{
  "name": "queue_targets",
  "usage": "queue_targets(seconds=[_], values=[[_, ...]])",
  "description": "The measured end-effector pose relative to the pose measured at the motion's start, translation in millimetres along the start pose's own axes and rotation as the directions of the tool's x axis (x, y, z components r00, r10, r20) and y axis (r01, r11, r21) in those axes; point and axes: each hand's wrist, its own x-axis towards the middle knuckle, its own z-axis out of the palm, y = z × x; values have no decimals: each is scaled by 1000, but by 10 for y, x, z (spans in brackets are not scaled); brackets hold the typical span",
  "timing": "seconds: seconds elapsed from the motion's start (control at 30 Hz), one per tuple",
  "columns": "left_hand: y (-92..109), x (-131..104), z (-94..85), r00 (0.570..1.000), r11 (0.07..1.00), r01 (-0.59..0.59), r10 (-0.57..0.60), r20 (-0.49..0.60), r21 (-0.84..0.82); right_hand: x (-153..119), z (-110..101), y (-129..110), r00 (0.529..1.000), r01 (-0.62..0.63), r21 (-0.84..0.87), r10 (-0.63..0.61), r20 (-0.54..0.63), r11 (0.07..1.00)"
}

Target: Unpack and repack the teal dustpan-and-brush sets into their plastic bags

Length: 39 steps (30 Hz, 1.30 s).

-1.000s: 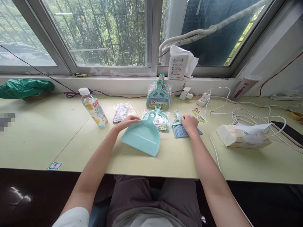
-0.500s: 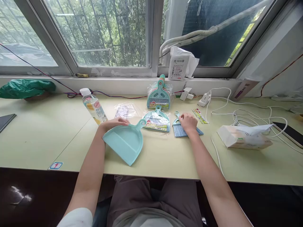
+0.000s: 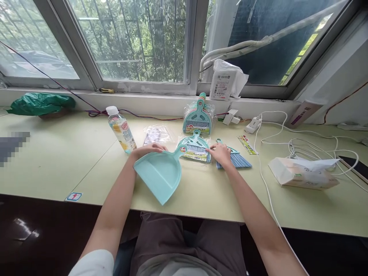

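My left hand (image 3: 147,150) grips a light teal dustpan (image 3: 161,174) by its back edge, holding it tilted with its handle toward the right. My right hand (image 3: 220,153) hovers over a small hand brush (image 3: 239,161) with blue bristles, which lies on the table and is partly hidden beneath the hand. Its fingers are apart and reach left to the edge of a plastic-wrapped dustpan and brush set (image 3: 196,148); whether they touch it is hard to tell. Behind that set stand several wrapped dustpan sets (image 3: 198,122), leaning upright in a stack.
Left of centre stands a drink bottle (image 3: 122,132), beside a clear plastic wrapper (image 3: 156,135). A label card (image 3: 247,145), a tissue pack (image 3: 303,174) and looping white cables (image 3: 263,174) occupy the right. A green plastic bag (image 3: 43,103) sits at the far left under the window.
My right hand has let go of the brush and moved left toward the wrapped set, its fingers spreading. The left hand still holds the dustpan. The whole view has shifted slightly.
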Motion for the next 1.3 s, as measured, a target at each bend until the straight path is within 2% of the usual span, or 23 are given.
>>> queue_targets(seconds=[0.13,0.27,0.4,0.5,0.63,0.8,0.9,0.97,1.1,1.23,1.3], values=[[0,13,34,1000,1000,30,-30,-3,0,47,28,13,996,-10,136,23,-91,991],[-1,-1,10,1000,1000,-5,4,19,18,70,19,-30,971,109,346,-26,-237,932],[-18,-1,0,999,999,-39,39,1,26,145,15,-77,886,245,374,-50,-461,895],[-52,31,-3,999,998,-31,30,21,46,295,50,-104,835,269,325,-52,-548,907],[-118,86,-21,999,997,-15,12,49,71,609,89,-141,828,257,247,-82,-554,934],[-184,131,-58,998,995,3,-9,56,96,990,122,-203,796,200,264,0,-605,944],[-210,156,-75,998,994,5,-11,57,105,1129,215,-243,768,199,318,54,-638,927],[-228,171,-80,999,994,7,-12,47,110,1171,308,-264,755,188,380,115,-646,906],[-262,197,-83,999,996,20,-23,29,86,1150,443,-263,775,107,500,242,-583,860],[-268,206,-79,1000,993,26,-27,12,113,1114,394,-218,787,36,569,328,-522,821],[-259,205,-73,999,992,35,-37,11,121,1121,335,-192,817,-15,656,387,-427,754]])
